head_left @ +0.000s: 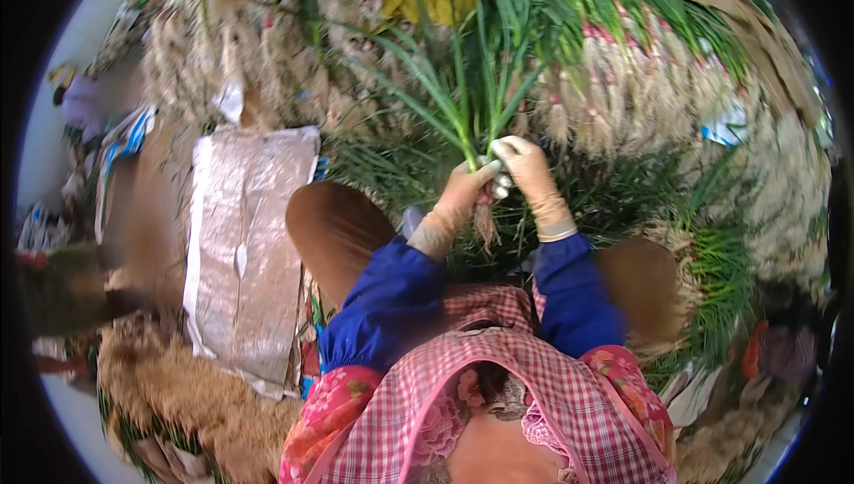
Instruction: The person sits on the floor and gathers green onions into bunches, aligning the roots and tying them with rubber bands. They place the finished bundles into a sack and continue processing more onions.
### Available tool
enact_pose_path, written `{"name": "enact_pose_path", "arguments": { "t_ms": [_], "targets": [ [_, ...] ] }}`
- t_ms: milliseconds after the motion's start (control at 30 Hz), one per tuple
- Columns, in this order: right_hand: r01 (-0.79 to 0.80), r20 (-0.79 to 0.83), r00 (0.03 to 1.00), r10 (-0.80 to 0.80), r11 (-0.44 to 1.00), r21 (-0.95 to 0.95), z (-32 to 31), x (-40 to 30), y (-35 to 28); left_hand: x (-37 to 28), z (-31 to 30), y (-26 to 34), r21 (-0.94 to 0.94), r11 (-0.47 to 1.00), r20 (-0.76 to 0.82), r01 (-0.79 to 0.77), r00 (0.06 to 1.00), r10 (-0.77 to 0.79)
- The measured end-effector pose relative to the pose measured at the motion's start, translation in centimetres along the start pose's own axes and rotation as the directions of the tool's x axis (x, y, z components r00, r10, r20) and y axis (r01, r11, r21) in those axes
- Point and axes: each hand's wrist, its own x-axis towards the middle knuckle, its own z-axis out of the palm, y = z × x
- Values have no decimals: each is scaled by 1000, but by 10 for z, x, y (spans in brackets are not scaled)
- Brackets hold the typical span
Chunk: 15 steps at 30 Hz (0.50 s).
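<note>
A small bunch of green onions [470, 107] stands upright between my hands, its long leaves fanning upward and its pale roots hanging below. My left hand [460, 194], in a thin whitish glove, is closed around the lower stalks. Close against it on the right, my gloved right hand [524, 164] has its thumb and fingers pinched on a stalk near the base. The reddish bulbs are partly hidden by the fingers. Beneath both hands lies a layer of loose green leaves [393, 170].
Rows of onions with long roots [620, 97] line the far side. A worn, flattened sheet [250, 250] lies at left beside my knee. More onions [720, 290] are stacked at right, and a root heap [193, 384] is at lower left. Another person [67, 290] is at the left edge.
</note>
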Motion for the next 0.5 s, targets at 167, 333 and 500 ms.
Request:
{"name": "enact_pose_path", "arguments": {
  "t_ms": [167, 333, 500],
  "targets": [
    [75, -186, 948, -257, 751, -655, 16, -11, 2, -16, 16, 11, 137, 990, -122, 30, 992, -13],
    [-106, -68, 993, 97, 475, -874, -41, 2, -11, -32, 8, 74, 174, 959, -179, -224, 950, 254],
    [-112, -354, 668, -654, 381, -918, -121, 110, -97, 15, 4, 103, -168, 940, -59, -297, 955, 291]
  ]
}}
